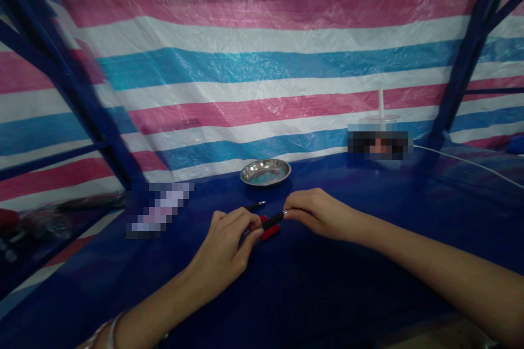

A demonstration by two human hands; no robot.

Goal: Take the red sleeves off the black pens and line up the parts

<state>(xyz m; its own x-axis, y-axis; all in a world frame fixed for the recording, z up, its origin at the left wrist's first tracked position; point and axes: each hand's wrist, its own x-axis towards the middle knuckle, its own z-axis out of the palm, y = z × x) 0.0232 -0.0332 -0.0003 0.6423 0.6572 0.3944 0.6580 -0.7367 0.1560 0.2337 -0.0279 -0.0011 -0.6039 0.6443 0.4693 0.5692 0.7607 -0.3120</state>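
Note:
Between my two hands a black pen (273, 220) is held above the blue table (327, 278). My left hand (229, 240) is closed on its barrel, thumb and fingers pinched together. At the pen's silvery tip, my right hand (317, 211) has thumb and forefinger pressed together. Just under the held pen lies a red object (271, 233), partly covered, perhaps a pen or cap. A second dark pen (256, 206) with a silvery tip lies behind my left fingers, its other end hidden. A shiny oval metal dish (266, 173) sits farther back.
A cup with a straw (381, 109), partly pixelated, stands at the back right, with a white cable (462, 160) beside it. A pixelated packet (161, 210) lies at the left. Blue metal posts and a striped plastic sheet (266, 71) bound the table behind.

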